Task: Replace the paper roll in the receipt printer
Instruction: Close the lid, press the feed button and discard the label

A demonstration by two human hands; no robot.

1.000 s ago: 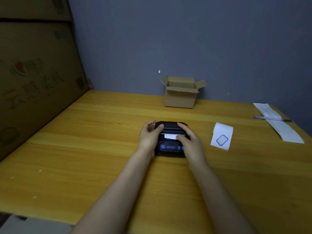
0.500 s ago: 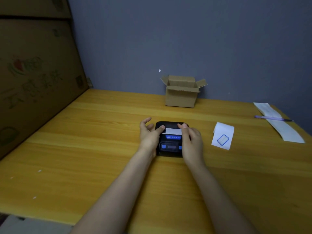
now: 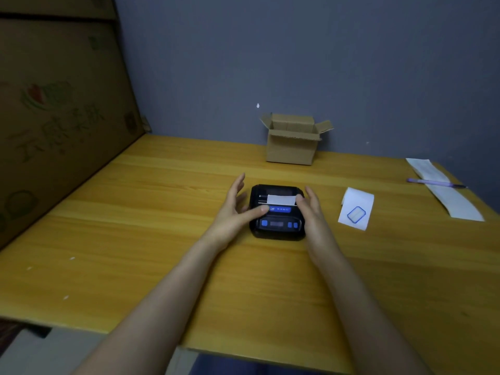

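Observation:
A small black receipt printer (image 3: 276, 228) with blue buttons lies flat in the middle of the wooden table (image 3: 135, 226). Its lid is down and a short white paper strip (image 3: 280, 199) sticks out of the slot. My left hand (image 3: 236, 209) rests at the printer's left side with fingers spread and the thumb touching the blue label. My right hand (image 3: 311, 212) is at the right side, fingers apart, fingertips near the strip's right end. A white paper roll (image 3: 356, 208) with a blue sticker lies to the right of the printer.
An open cardboard box (image 3: 292, 140) stands at the back by the grey wall. A long white paper strip (image 3: 446, 190) with a purple pen (image 3: 433, 182) across it lies at the far right. A large cardboard carton (image 3: 54, 117) walls off the left side.
The printer lid has come down onto the paper. Both hands have lifted off the lid and opened, the left fingers spreading outward to the left.

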